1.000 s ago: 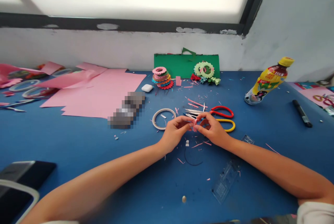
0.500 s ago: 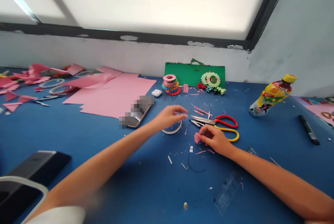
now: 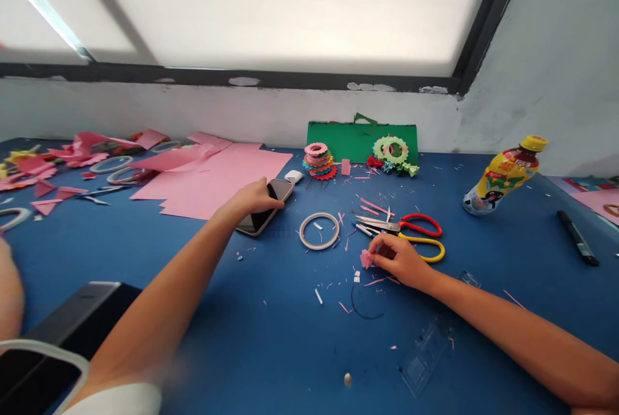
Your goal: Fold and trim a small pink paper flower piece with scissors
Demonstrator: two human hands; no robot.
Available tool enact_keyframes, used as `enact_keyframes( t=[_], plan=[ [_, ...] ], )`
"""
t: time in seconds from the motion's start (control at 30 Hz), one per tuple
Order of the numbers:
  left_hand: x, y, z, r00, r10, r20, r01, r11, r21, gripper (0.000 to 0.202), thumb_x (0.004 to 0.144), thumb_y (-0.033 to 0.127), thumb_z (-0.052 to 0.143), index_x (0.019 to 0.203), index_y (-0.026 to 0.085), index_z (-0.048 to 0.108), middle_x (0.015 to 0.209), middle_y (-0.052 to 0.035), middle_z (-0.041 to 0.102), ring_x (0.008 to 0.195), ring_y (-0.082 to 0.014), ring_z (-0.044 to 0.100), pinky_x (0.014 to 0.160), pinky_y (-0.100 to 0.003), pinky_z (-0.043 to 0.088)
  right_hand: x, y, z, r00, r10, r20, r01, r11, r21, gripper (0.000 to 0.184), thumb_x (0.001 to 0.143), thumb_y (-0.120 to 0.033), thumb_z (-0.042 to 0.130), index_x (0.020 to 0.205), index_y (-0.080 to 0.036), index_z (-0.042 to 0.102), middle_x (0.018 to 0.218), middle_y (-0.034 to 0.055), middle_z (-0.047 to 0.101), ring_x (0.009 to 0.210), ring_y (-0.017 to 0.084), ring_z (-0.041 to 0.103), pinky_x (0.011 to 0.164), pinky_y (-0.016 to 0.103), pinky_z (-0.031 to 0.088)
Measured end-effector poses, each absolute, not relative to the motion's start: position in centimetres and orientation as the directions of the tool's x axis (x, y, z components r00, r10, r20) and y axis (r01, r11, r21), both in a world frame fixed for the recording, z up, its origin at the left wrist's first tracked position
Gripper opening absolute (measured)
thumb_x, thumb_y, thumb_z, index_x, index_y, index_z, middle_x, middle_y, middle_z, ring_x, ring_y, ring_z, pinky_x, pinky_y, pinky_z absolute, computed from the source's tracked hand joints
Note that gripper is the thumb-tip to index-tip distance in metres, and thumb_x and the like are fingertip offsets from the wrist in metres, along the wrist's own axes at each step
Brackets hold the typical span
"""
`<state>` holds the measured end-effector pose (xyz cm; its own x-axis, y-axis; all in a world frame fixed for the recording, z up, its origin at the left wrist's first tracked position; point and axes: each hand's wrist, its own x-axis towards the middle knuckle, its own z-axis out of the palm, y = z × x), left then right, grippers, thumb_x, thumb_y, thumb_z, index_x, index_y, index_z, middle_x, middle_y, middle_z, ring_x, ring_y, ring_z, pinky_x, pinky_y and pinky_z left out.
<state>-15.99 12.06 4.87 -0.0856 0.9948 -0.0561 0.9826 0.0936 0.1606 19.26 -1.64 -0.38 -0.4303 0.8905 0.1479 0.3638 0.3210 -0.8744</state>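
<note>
My left hand (image 3: pixel 249 201) is over a phone (image 3: pixel 264 216) lying on the table, with its thumb along the right edge and its fingers bent across the top. The palm hides part of the screen. In my right hand (image 3: pixel 397 259), thumb and fingertips pinch a small folded pink paper piece (image 3: pixel 366 258). Scissors (image 3: pixel 382 224) with one red and one yellow handle lie just behind that hand. Between both hands rests a white tape roll (image 3: pixel 302 238), flat on the blue table.
Pink paper sheets (image 3: pixel 227 176) lie at the back left. A stack of scalloped paper rings (image 3: pixel 319 162) stands before a green card (image 3: pixel 338 138). To the right are a tilted drink bottle (image 3: pixel 503 176) and a black marker (image 3: pixel 578 238). A black box (image 3: pixel 72 318) sits front left.
My left hand has moved left from above the tape roll onto the phone, which has shifted slightly right. My right hand keeps its pinch on the pink paper piece.
</note>
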Motion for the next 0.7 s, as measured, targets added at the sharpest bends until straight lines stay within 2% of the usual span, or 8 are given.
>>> enact_keyframes(
  t=[0.1, 0.17, 0.27, 0.37, 0.53, 0.7],
  plan=[
    [-14.9, 11.8, 5.1, -0.074, 0.996, 0.041, 0.98, 0.065, 0.19, 0.097, 0.057, 0.055, 0.069, 0.134, 0.009, 0.034, 0.123, -0.0237, 0.055, 0.109, -0.0391, 0.055, 0.08, -0.039, 0.047, 19.3, -1.7, -0.3, -0.433, 0.889, 0.15, 0.374, 0.329, -0.867, 0.011, 0.081, -0.03, 0.058, 0.083, -0.019, 0.058, 0.074, -0.0008, 0.059, 0.06, 0.009, 0.051, 0.054, 0.021, 0.04],
    [-14.1, 11.5, 5.2, -0.062, 0.983, 0.175, 0.966, 0.015, 0.258, 0.098, 0.061, 0.054, 0.068, 0.138, 0.01, 0.026, 0.124, -0.0217, 0.054, 0.109, -0.0369, 0.055, 0.082, -0.04, 0.046, 19.3, -1.7, -0.3, -0.439, 0.887, 0.146, 0.368, 0.325, -0.871, 0.012, 0.08, -0.03, 0.058, 0.083, -0.019, 0.058, 0.074, -0.0009, 0.059, 0.06, 0.009, 0.051, 0.054, 0.021, 0.039],
    [-12.7, 11.0, 5.1, -0.053, 0.883, 0.466, 0.937, -0.118, 0.33, 0.098, 0.063, 0.046, 0.071, 0.14, 0.01, 0.023, 0.125, -0.02, 0.052, 0.111, -0.0343, 0.053, 0.09, -0.041, 0.044, 19.3, -1.6, -0.4, -0.451, 0.882, 0.136, 0.35, 0.315, -0.882, 0.013, 0.081, -0.032, 0.058, 0.084, -0.019, 0.058, 0.072, -0.0015, 0.058, 0.057, 0.009, 0.05, 0.053, 0.021, 0.039],
    [-11.4, 10.4, 5.0, -0.034, 0.76, 0.649, 0.929, -0.215, 0.3, 0.099, 0.063, 0.042, 0.073, 0.141, 0.01, 0.02, 0.129, -0.0197, 0.045, 0.121, -0.0334, 0.044, 0.101, -0.043, 0.036, 19.4, -1.7, -0.4, -0.461, 0.879, 0.126, 0.349, 0.31, -0.885, 0.014, 0.082, -0.033, 0.058, 0.084, -0.019, 0.057, 0.069, -0.0019, 0.057, 0.056, 0.009, 0.049, 0.051, 0.021, 0.038],
    [-10.2, 9.3, 5.0, -0.067, 0.749, 0.659, 0.937, -0.179, 0.299, 0.097, 0.066, 0.043, 0.073, 0.142, 0.017, 0.018, 0.131, -0.0171, 0.042, 0.122, -0.0347, 0.041, 0.101, -0.046, 0.038, 19.4, -1.6, -0.5, -0.468, 0.875, 0.127, 0.349, 0.314, -0.883, 0.015, 0.082, -0.035, 0.058, 0.084, -0.02, 0.057, 0.071, -0.0017, 0.058, 0.056, 0.009, 0.049, 0.052, 0.022, 0.039],
    [-10.0, 9.0, 5.1, -0.092, 0.759, 0.644, 0.943, -0.142, 0.302, 0.095, 0.067, 0.046, 0.072, 0.141, 0.018, 0.02, 0.133, -0.0183, 0.041, 0.123, -0.0363, 0.039, 0.099, -0.047, 0.039, 19.3, -1.7, -0.5, -0.469, 0.875, 0.121, 0.338, 0.305, -0.89, 0.019, 0.083, -0.039, 0.057, 0.083, -0.02, 0.057, 0.072, -0.0011, 0.06, 0.057, 0.009, 0.051, 0.052, 0.022, 0.039]
  ],
)
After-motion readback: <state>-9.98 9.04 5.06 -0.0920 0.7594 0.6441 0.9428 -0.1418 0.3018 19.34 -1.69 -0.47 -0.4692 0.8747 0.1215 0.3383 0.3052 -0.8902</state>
